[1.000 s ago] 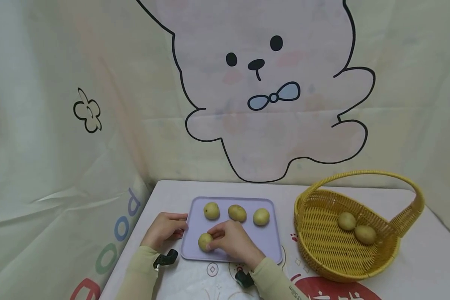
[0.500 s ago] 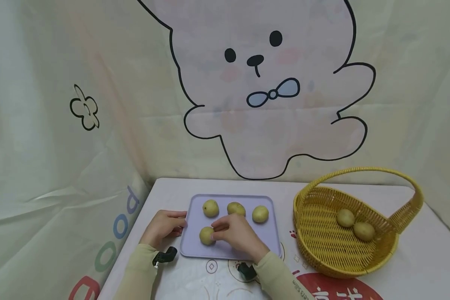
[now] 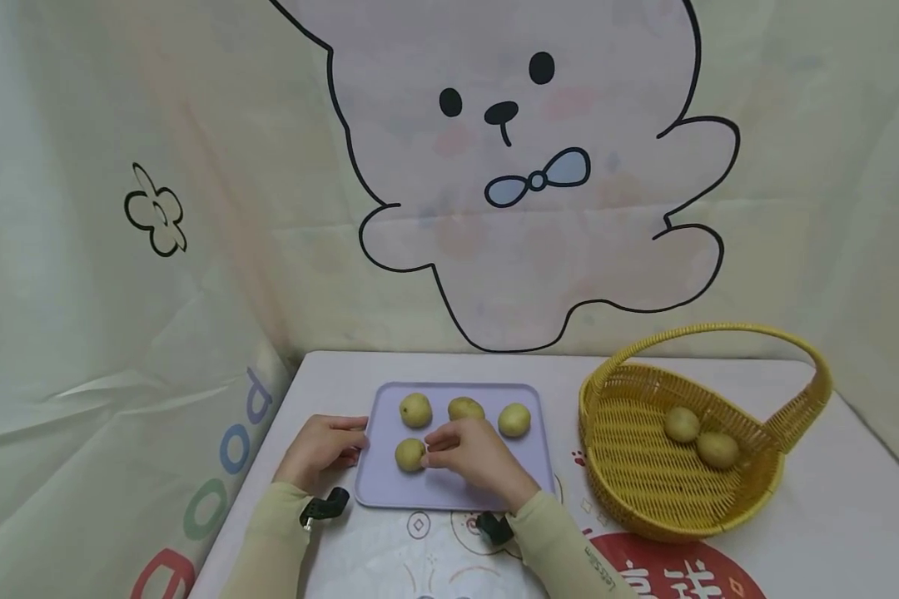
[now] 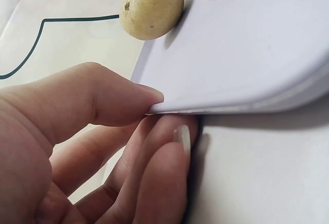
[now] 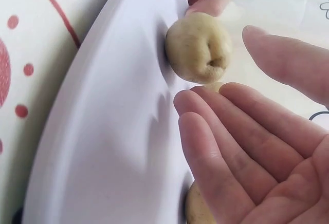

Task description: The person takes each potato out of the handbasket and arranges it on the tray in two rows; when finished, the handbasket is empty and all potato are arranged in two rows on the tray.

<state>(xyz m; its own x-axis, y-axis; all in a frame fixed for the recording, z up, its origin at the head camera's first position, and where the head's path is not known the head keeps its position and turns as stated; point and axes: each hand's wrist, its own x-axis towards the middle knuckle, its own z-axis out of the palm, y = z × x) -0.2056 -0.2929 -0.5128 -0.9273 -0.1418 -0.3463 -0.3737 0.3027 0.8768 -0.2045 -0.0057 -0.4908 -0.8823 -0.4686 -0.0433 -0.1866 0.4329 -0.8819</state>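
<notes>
My left hand (image 3: pixel 318 449) grips the left rim of a lavender tray (image 3: pixel 382 489); in the left wrist view the thumb lies on top and the curled fingers are below the edge. On the tray, three potatoes form a back row: a left one (image 3: pixel 415 410), a middle one (image 3: pixel 466 408) and a right one (image 3: pixel 514 420). Another potato (image 3: pixel 409 455) sits in front of the left one. Beside it is my right hand (image 3: pixel 475 457). The right wrist view shows its thumb and extended fingers spread apart near that potato (image 5: pixel 198 49), with nothing held.
A yellow wicker basket (image 3: pixel 648 507) with a tall handle stands right of the tray, two potatoes (image 3: pixel 700 438) inside. A white cloth with red print (image 3: pixel 677 566) covers the table. A curtain with a cartoon bear hangs behind.
The front potato has shifted toward the back of the tray with my right hand, which has let go of it. My left hand stays at the tray's rim. The view has tilted slightly down.
</notes>
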